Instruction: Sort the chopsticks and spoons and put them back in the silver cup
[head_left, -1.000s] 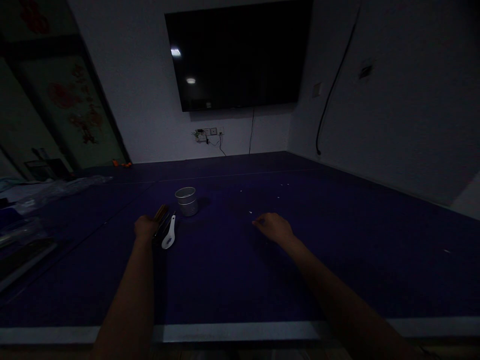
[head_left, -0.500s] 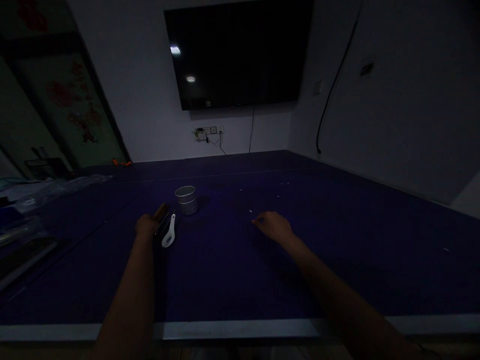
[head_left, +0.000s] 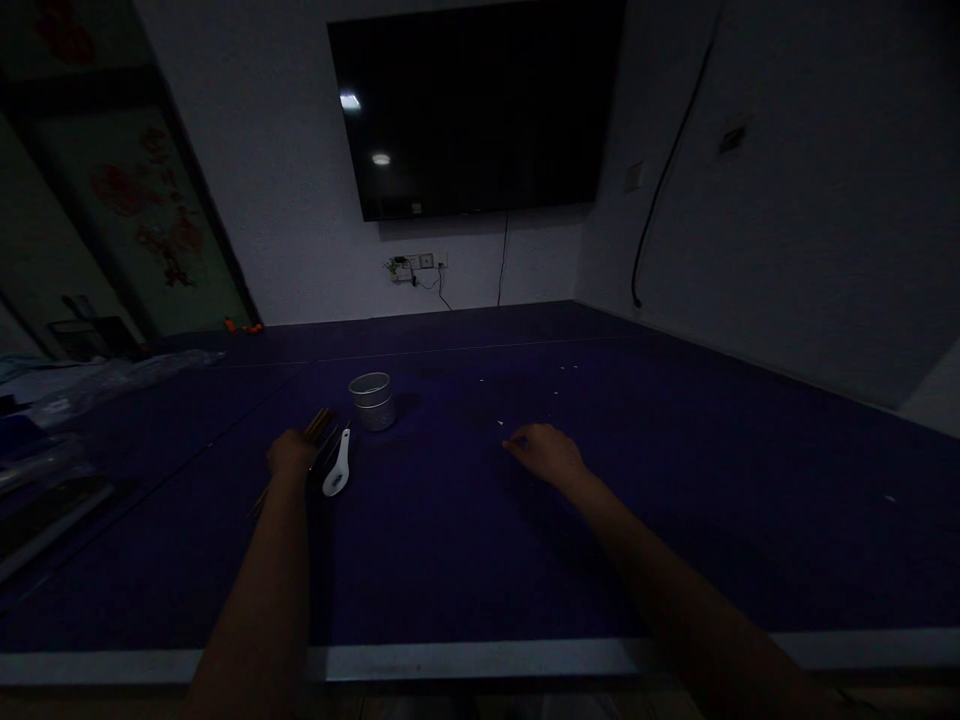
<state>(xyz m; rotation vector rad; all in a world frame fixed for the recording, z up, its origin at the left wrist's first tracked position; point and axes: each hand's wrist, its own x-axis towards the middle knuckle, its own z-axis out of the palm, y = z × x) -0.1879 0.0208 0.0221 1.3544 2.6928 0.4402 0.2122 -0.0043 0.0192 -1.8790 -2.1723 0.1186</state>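
- Gripping brown sticks (head_left: 318, 424) in the left hand (head_left: 291, 453), over the counter (head_left: 450, 540), left of the white spoon (head_left: 337, 477); cannot see most of the curled fingers.
- Losing the sticks' middle behind that hand; can see a thin end beside the left forearm (head_left: 259, 610).
- Cannot make out the slim dark things (head_left: 327, 450) between the left hand and the spoon.
- Pressing thumb and forefinger together at the tips with the right hand (head_left: 551, 455), just beside a white scrap (head_left: 501, 423); cannot tell whether pinching anything.
- Can see a metal cup (head_left: 373, 405) upright behind the spoon, but not its bottom.
- Compared with one second ago, fanning the sticks wider and showing their lower end; keeping the right hand in place.
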